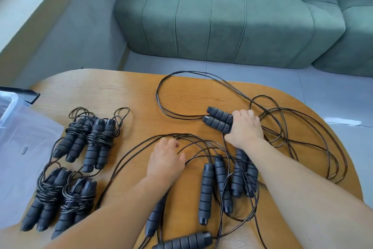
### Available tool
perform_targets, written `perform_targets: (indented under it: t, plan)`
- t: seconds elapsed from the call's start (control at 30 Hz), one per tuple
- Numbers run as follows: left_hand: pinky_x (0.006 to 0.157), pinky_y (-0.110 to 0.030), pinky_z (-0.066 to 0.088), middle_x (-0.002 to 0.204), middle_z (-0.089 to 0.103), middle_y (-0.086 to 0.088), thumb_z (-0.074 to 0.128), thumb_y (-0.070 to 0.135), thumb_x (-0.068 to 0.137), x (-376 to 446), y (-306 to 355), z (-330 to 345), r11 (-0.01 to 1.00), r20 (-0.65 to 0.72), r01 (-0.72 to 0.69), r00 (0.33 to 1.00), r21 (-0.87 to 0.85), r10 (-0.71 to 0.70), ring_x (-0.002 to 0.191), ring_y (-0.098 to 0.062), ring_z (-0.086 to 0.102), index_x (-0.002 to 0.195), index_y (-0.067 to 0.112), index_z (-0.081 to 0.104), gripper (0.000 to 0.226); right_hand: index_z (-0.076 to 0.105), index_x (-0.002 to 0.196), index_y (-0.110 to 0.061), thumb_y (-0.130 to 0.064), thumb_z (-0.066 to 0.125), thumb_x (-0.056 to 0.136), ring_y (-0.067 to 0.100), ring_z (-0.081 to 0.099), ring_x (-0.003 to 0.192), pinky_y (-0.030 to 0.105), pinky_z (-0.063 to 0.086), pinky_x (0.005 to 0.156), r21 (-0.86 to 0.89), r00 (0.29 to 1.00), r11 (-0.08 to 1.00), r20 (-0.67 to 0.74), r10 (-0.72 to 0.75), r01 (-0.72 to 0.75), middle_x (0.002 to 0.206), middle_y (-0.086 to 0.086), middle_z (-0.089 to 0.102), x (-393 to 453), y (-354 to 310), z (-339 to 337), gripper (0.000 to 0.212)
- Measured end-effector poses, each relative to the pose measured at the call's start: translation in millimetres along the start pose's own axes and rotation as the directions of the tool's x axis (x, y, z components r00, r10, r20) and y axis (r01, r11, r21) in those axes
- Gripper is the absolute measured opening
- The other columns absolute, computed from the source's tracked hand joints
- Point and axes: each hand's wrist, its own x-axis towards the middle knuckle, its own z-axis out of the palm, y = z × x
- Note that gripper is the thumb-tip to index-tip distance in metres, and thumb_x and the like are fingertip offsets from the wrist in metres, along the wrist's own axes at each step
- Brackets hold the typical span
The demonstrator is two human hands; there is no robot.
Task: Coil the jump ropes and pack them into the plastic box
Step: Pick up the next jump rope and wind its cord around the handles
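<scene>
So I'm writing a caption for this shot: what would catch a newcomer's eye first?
Probably the tangle of loose jump ropes sprawled over the right side of the wooden table, with the right hand gripping a pair of handles and the left hand resting on the cords. Next, four wrapped bundles lying on the left, beside a clear plastic box at the left edge.

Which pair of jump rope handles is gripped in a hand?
The pair farthest from the camera, side by side in the right hand. The other loose handles lie ungripped nearer the person.
</scene>
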Motion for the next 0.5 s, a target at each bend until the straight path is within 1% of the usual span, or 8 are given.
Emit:
perform_targets:
  t: [0.1,0.17,0.27,0.33,0.37,0.4,0.43,0.5]
  plan:
    - [0.107,-0.031,0.036,0.136,0.040,0.001,0.054,0.029,0.097,22,33,-4,0.981,0.033,-0.193,0.981,0.037,0.192,0.128,-0.017,0.038,0.140,0.019,0.043,0.046,0.048,0.121,-0.018,-0.047,0.073,0.070,0.026,0.044,0.117,0.038,0.040,0.100,0.009,1.000,1.000,0.000,-0.023,0.023,0.122,0.005,0.054,0,0,1,0.063]
    - [0.113,-0.033,0.031,0.145,0.033,-0.002,0.058,0.029,0.094,34,50,-5,0.941,0.027,-0.320,0.947,0.108,0.319,0.136,-0.021,0.032,0.148,0.017,0.034,0.060,0.048,0.115,-0.020,-0.044,0.072,0.069,0.024,0.046,0.111,0.037,0.041,0.096,0.041,0.998,0.997,-0.029,-0.059,0.060,0.117,0.002,0.056,-4,-3,-1,0.057]
    - [0.123,-0.038,0.011,0.161,0.010,-0.003,0.064,0.037,0.089,50,64,-8,0.846,0.046,-0.451,0.888,0.284,0.458,0.149,-0.024,0.008,0.156,0.017,0.012,0.087,0.048,0.109,-0.021,-0.037,0.072,0.071,0.022,0.048,0.105,0.037,0.043,0.088,0.125,0.984,0.979,-0.095,-0.152,0.163,0.110,-0.001,0.056,-13,-10,-16,0.048]
    - [0.124,-0.042,0.003,0.161,0.011,-0.003,0.065,0.043,0.086,57,68,-15,0.761,0.095,-0.526,0.840,0.379,0.533,0.150,-0.024,0.005,0.156,0.018,0.010,0.092,0.048,0.110,-0.019,-0.036,0.073,0.072,0.024,0.051,0.105,0.038,0.044,0.086,0.116,0.956,0.953,-0.123,-0.266,0.280,0.111,0.000,0.055,-21,-18,-31,0.049]
    - [0.123,-0.042,0.007,0.157,0.022,-0.004,0.066,0.045,0.084,58,70,-21,0.730,0.104,-0.553,0.820,0.402,0.563,0.149,-0.025,0.014,0.154,0.019,0.018,0.088,0.048,0.111,-0.018,-0.036,0.073,0.072,0.024,0.051,0.106,0.038,0.044,0.086,0.103,0.936,0.935,-0.140,-0.323,0.338,0.111,0.000,0.054,-24,-21,-41,0.049]
    - [0.120,-0.041,0.017,0.147,0.037,-0.003,0.066,0.046,0.083,58,71,-29,0.713,0.097,-0.568,0.805,0.410,0.585,0.141,-0.026,0.030,0.148,0.021,0.028,0.079,0.048,0.111,-0.018,-0.036,0.072,0.073,0.024,0.051,0.105,0.037,0.043,0.087,0.090,0.918,0.920,-0.149,-0.366,0.382,0.111,0.000,0.054,-27,-23,-52,0.049]
    - [0.111,-0.039,0.031,0.131,0.049,0.001,0.065,0.047,0.081,56,74,-40,0.712,0.084,-0.575,0.798,0.403,0.597,0.127,-0.024,0.044,0.139,0.024,0.038,0.067,0.049,0.111,-0.018,-0.034,0.071,0.072,0.023,0.051,0.104,0.035,0.042,0.085,0.087,0.907,0.908,-0.148,-0.394,0.409,0.109,0.000,0.052,-30,-24,-63,0.047]
    - [0.086,-0.035,0.047,0.108,0.056,0.007,0.065,0.044,0.079,46,78,-65,0.758,0.062,-0.560,0.816,0.334,0.575,0.101,-0.020,0.054,0.122,0.028,0.048,0.050,0.051,0.111,-0.019,-0.030,0.071,0.070,0.022,0.050,0.100,0.033,0.042,0.080,0.137,0.896,0.888,-0.136,-0.423,0.440,0.108,-0.001,0.048,-35,-25,-85,0.047]
